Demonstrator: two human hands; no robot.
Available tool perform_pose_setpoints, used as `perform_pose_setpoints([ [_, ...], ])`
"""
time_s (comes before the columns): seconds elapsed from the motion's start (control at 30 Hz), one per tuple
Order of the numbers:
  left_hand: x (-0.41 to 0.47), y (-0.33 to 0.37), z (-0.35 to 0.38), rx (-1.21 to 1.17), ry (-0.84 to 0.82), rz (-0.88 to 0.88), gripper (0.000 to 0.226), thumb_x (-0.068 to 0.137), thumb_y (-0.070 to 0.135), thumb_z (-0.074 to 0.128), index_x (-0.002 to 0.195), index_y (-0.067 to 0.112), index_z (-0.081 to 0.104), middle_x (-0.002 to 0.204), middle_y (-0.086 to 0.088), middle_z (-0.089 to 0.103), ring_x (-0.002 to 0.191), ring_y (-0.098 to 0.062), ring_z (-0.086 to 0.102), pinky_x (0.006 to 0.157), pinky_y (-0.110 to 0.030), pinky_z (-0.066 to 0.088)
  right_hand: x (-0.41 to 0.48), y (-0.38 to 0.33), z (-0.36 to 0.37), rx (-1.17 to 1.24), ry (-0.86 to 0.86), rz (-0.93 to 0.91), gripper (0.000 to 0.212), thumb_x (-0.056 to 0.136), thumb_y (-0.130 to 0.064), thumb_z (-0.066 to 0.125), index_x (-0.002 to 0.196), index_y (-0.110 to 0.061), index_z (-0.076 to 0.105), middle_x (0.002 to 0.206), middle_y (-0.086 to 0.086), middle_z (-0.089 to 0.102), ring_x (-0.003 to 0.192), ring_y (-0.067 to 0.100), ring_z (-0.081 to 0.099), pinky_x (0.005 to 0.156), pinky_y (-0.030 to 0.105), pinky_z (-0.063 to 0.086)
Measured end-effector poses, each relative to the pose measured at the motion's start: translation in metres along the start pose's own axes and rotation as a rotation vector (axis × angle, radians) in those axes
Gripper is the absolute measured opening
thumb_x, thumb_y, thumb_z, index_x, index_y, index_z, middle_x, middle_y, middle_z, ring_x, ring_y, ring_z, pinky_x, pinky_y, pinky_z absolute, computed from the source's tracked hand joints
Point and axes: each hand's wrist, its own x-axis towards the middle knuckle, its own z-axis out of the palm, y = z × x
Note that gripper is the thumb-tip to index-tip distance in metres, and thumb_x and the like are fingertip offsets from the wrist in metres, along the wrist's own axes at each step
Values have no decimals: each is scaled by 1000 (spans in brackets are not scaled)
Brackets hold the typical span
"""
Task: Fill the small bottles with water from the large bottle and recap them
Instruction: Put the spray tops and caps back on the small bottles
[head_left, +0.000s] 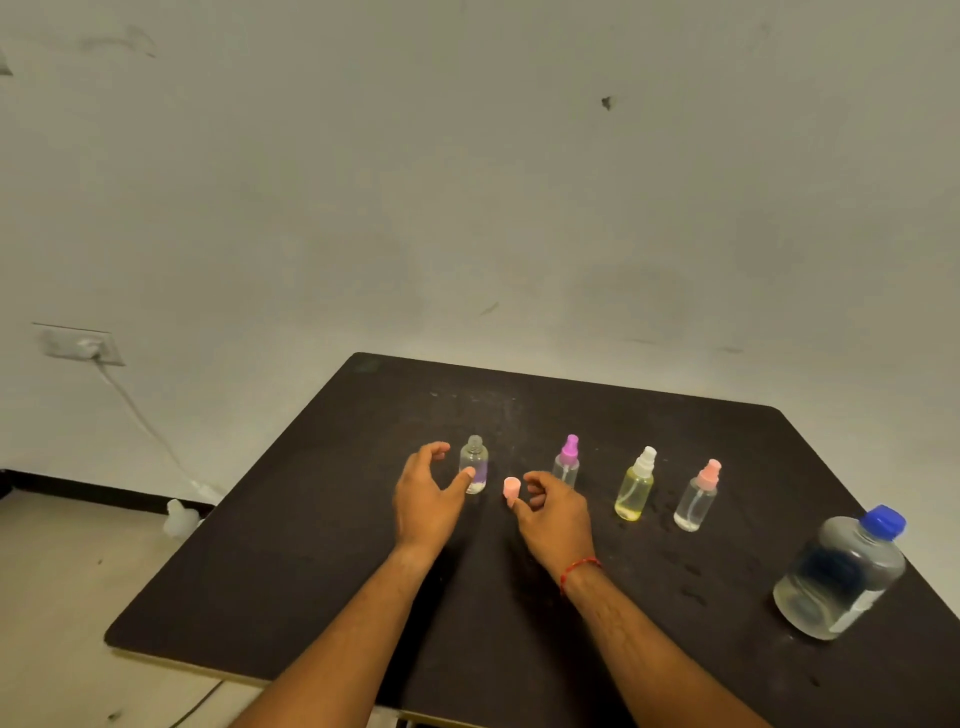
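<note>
The uncapped bottle (474, 464) is stood on the bench (260, 597) beside the spread left hand (423, 501); a pink cap (511, 487) is pinched in the right hand (556, 519).

The thumb of the left grip (423, 499) covers part of the uncapped bottle (474, 457); whether it touches cannot be told. The right grip (550, 512) hides the base of the purple-capped bottle (569, 457) and the lower end of the pink cap (511, 488) it pinches. At lower right, the frame edges cut off the counter (311, 597). The large bottle (841, 571) has an unreadable label. At the left, a white lump (179, 517) on the floor is too blurred to name.
</note>
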Motion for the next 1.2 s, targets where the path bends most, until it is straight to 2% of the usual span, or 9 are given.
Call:
perform_pose_setpoints([
  [0.2,14,-9,13,15,-138,-54,70,79,32,84,141,20,54,138,5,59,128,-11,54,102,-26,45,8,0,13,-90,2,10,22,92,-35,63,104,-16,63,90,0,65,80,13,61,76,32,55],
  [0.3,19,-9,20,6,-171,-54,67,79,31,84,139,20,56,135,5,62,123,-11,58,96,-17,44,12,-1,19,-107,-2,5,17,93,-32,62,101,-18,64,90,1,67,80,13,60,77,34,56],
  [0.43,22,-5,25,0,-174,-38,48,83,25,81,128,20,64,114,9,68,102,-6,63,73,-3,39,16,-2,22,-108,-23,2,13,93,-26,62,102,-18,67,82,-8,61,76,7,58,74,26,53],
  [0.57,22,-5,25,3,-160,-25,44,82,25,82,123,20,67,112,6,71,93,-3,62,71,-4,40,14,-2,20,-66,-18,-14,8,92,-27,63,94,-20,66,79,-10,62,72,3,59,69,22,52],
  [0.7,19,-7,20,4,-170,-4,45,81,26,83,123,22,67,104,16,66,84,12,57,68,0,42,15,-9,15,20,-11,-73,12,86,-18,70,89,-23,59,81,-11,63,77,2,63,66,14,51],
  [0.8,16,-4,16,-13,-168,31,45,80,26,84,122,22,68,103,18,66,86,15,57,72,2,42,22,-23,7,95,-10,-124,15,84,-14,71,94,-20,61,87,-10,64,81,1,64,71,13,54],
  [0.9,11,2,11,-33,-162,66,44,79,26,85,120,24,69,100,23,64,88,16,57,75,2,42,31,-38,0,80,16,-204,21,85,-14,70,106,-16,67,97,-6,66,87,4,64,77,3,46],
  [1.1,6,12,3,-52,-163,115,41,79,28,84,117,27,70,97,26,63,92,14,59,76,0,43,38,-59,-10,42,-70,-269,30,88,-7,66,116,-18,69,108,-5,62,98,8,61,87,23,56],
  [1.2,4,12,-1,-34,-159,121,42,79,31,85,117,27,70,101,22,66,95,9,61,78,-6,45,38,-68,-17,-2,-114,-314,33,86,1,65,114,-16,71,107,-4,61,99,9,59,90,23,53],
])
